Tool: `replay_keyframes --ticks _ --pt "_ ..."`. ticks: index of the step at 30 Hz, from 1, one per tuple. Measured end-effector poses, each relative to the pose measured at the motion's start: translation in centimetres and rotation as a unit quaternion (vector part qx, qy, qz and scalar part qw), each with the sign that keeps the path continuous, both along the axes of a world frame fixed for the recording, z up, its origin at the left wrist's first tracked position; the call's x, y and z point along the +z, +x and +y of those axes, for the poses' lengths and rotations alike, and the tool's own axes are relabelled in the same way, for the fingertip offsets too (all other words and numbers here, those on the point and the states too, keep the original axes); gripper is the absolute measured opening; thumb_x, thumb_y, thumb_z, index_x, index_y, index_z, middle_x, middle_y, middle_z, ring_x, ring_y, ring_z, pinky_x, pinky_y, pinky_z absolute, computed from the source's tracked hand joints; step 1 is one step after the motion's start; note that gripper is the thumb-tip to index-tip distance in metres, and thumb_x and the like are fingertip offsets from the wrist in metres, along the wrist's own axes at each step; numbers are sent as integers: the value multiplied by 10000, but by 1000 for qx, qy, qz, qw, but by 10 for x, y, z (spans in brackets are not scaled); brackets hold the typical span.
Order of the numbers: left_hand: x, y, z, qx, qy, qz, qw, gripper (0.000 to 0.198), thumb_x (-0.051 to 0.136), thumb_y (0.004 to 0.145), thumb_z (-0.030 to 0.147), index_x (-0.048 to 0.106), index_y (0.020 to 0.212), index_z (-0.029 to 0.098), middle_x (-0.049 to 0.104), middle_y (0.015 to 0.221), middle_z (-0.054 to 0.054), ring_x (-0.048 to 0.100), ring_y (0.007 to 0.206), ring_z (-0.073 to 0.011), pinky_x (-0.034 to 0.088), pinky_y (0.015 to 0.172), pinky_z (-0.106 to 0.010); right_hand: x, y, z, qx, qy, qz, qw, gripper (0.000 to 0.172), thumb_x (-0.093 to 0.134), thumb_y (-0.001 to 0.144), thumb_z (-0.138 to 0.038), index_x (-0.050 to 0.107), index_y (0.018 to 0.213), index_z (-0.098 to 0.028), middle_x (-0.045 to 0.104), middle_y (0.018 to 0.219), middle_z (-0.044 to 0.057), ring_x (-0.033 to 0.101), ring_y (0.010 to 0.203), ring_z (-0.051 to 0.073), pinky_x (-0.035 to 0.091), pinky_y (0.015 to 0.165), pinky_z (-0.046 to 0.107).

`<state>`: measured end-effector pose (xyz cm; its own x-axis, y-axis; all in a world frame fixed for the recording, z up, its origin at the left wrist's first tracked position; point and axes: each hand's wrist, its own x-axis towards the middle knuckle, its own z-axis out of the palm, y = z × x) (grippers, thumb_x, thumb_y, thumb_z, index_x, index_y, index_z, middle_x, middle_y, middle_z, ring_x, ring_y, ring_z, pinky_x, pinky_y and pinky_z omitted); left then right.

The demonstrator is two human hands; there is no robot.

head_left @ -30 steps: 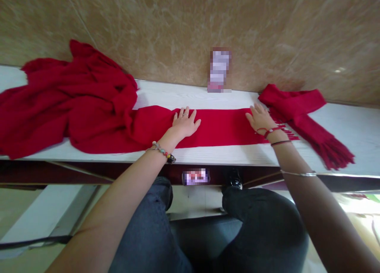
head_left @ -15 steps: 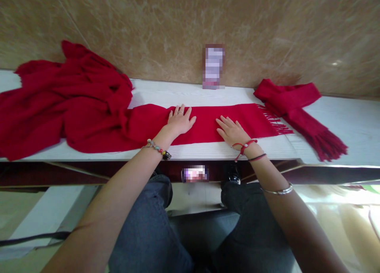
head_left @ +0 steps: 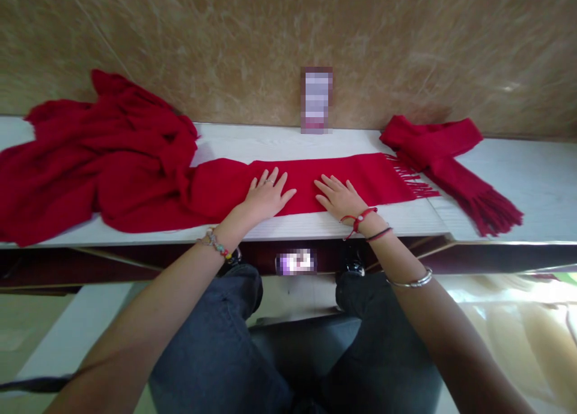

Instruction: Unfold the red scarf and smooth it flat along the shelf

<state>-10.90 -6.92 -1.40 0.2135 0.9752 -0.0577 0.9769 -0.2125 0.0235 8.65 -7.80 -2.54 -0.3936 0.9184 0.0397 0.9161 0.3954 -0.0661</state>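
Note:
A red scarf (head_left: pixel 297 188) lies along the white table, its right part spread flat and ending in a fringe. My left hand (head_left: pixel 265 194) rests palm down on the flat part, fingers spread. Farther right, my right hand (head_left: pixel 340 196) also lies flat on the scarf, fingers stretched out. Toward the left, the cloth runs into a large crumpled heap of red fabric (head_left: pixel 112 155); whether it is all one piece I cannot tell. A second red scarf (head_left: pixel 446 161), folded and crossed with a fringed end, sits beyond the fringe on the right.
The white table (head_left: pixel 532 179) runs along a brown marbled wall (head_left: pixel 216 47). A blurred, pixelated upright object (head_left: pixel 317 101) stands against the wall. Below the table edge, between my legs, is another pixelated object (head_left: pixel 296 262).
My left hand has slid slightly left and toward me over the scarf. The view has shifted a little, and my right hand stays flat on the cloth.

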Motion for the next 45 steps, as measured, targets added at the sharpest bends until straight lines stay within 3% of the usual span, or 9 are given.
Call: replay_keyframes --ticks 12,16,19,26,30,35,40,45 --pt "-7 -9 -2 -22 14 -20 999 571 224 964 436 272 1466 168 208 1544 -98 179 1414 -286 202 1133 -460 -3 78 5 -137 24 -12 990 498 306 940 -328 417 1399 -169 342 1490 110 307 1364 288 282 1077 549" --pt "-9 -10 -2 -27 29 -25 999 555 257 960 409 301 1454 160 241 1533 -105 199 1409 -282 212 1130 -451 -3 90 9 -181 40 -7 983 510 323 928 -342 420 1394 -159 386 1460 142 339 1341 316 310 1049 576" --pt "-9 -11 -3 -32 42 -26 998 540 270 959 393 331 1442 159 268 1523 -107 225 1401 -278 229 1126 -442 2 73 13 -174 50 6 984 509 345 920 -334 427 1384 -142 382 1457 162 339 1338 334 313 1035 594" --pt "-13 -10 -5 -26 83 -24 996 507 300 953 347 404 1401 134 361 1480 -112 303 1371 -274 265 1116 -418 10 -18 9 -3 47 38 998 513 375 930 -321 397 1412 -146 311 1501 131 268 1381 285 255 1094 522" --pt "-13 -11 -6 -25 85 -27 996 500 295 953 341 401 1403 151 355 1485 -97 302 1373 -265 267 1116 -421 5 -33 6 27 8 30 999 518 374 938 -342 384 1420 -152 310 1504 118 266 1384 268 252 1102 505" --pt "-11 -10 -6 -24 66 -28 997 516 273 955 354 376 1418 152 322 1502 -92 273 1386 -261 248 1125 -419 -1 15 8 -12 -1 18 1000 492 331 948 -333 402 1408 -172 320 1501 105 284 1378 254 255 1102 502" --pt "-9 -11 -6 -23 44 -24 998 529 246 957 369 332 1441 173 269 1527 -72 236 1401 -250 221 1134 -414 -4 88 10 -121 25 5 992 479 327 939 -314 425 1390 -186 361 1478 115 319 1359 290 288 1068 572" --pt "-10 -11 -5 -23 36 -19 999 537 235 957 371 310 1452 177 249 1533 -81 220 1405 -259 214 1133 -421 -5 130 12 -188 44 5 981 484 301 938 -257 454 1363 -82 398 1433 208 382 1318 311 329 1065 493"
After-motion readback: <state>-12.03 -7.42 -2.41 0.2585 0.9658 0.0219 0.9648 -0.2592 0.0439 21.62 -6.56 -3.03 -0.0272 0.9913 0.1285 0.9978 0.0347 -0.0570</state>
